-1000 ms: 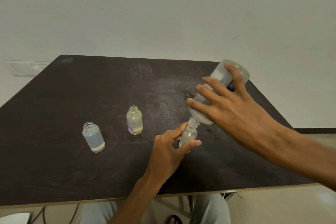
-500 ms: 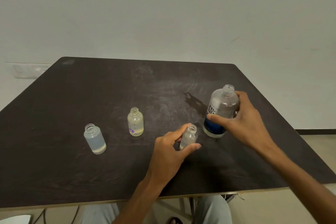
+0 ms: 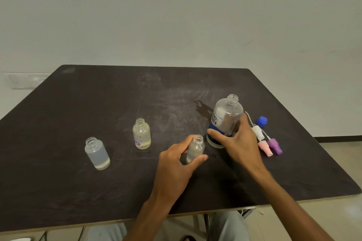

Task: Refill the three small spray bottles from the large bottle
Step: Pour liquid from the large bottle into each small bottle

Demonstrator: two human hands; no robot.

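I have just set the large bottle (image 3: 225, 121) back upright on the surface (image 3: 78, 103), at about 2 o'clock from the table's middle; a second ago it was tipped mouth-down over the small bottle in my left hand. I read that as the pour into this third bottle being over.

My right hand (image 3: 238, 143) is still wrapped around the lower body of the large bottle, fingers curled on its blue label. It has slid lower than half a second ago, and I cannot tell whether the grip is firm or already easing. My left hand (image 3: 176, 164) pinches the nearest small bottle (image 3: 195, 148) between thumb and forefinger, holding it upright just at 8 o'clock of the large one, in the same place as before.

The other two small bottles have not moved: the flower-printed bottle (image 3: 141, 134) near the centre and the plain bottle (image 3: 97, 153) out at 9 o'clock, both open-necked and holding clear liquid. The large bottle now looks nearly empty.

With the arm lowered, I can see what it hid earlier: a blue cap (image 3: 261, 120) and three spray heads, white (image 3: 258, 132), pink (image 3: 264, 147) and purple (image 3: 274, 145), lying just at 3 o'clock of the large bottle.

My judgement: filling is done or close to it, and refitting the spray heads comes next.
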